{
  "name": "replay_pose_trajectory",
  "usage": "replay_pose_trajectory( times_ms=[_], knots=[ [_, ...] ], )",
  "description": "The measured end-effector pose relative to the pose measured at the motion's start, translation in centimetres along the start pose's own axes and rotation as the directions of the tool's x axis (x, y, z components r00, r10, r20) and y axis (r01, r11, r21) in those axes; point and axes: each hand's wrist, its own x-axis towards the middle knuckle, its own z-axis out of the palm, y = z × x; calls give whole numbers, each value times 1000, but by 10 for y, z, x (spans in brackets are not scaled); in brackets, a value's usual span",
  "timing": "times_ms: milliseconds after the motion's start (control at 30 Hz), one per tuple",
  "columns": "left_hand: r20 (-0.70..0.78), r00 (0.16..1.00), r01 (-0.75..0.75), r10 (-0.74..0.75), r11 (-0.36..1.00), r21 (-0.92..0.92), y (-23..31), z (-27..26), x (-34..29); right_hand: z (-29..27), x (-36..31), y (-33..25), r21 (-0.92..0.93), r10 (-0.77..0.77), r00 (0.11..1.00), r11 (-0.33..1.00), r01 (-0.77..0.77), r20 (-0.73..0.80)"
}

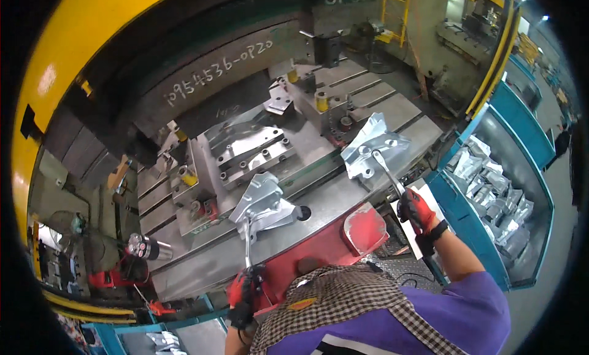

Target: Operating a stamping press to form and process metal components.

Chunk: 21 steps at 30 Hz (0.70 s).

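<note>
My left hand (245, 289), in a red and black glove, is closed round the lower end of a slim metal-handled tool (248, 243). The tool's far end meets a bent, shiny sheet-metal part (264, 203) over the front edge of the press bed. Another such tool (391, 176) is gripped by my right hand (419, 213), gloved alike. It reaches up and left to a second sheet-metal part (373, 148) over the bed's right side. How the tool ends grip the parts is too small to tell.
A steel die (257, 156) with yellow-topped posts sits on the slotted press bed (368, 97), under a dark upper block (221, 67). One metal piece (280, 100) lies at the die's back. Blue bins (535, 232) of stamped parts stand right; a steel tumbler (150, 247) stands left.
</note>
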Motion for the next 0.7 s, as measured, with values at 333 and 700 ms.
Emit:
replay_pose_trajectory(
  times_ms=[333,700],
  knots=[
    [130,981,190,-143,836,-514,-41,4,-15,11,5,-10,-179,25,992,983,-48,-125],
    [189,973,205,-136,883,-423,-111,-13,-4,193,176,20,28,150,955,986,-162,258]
  ],
)
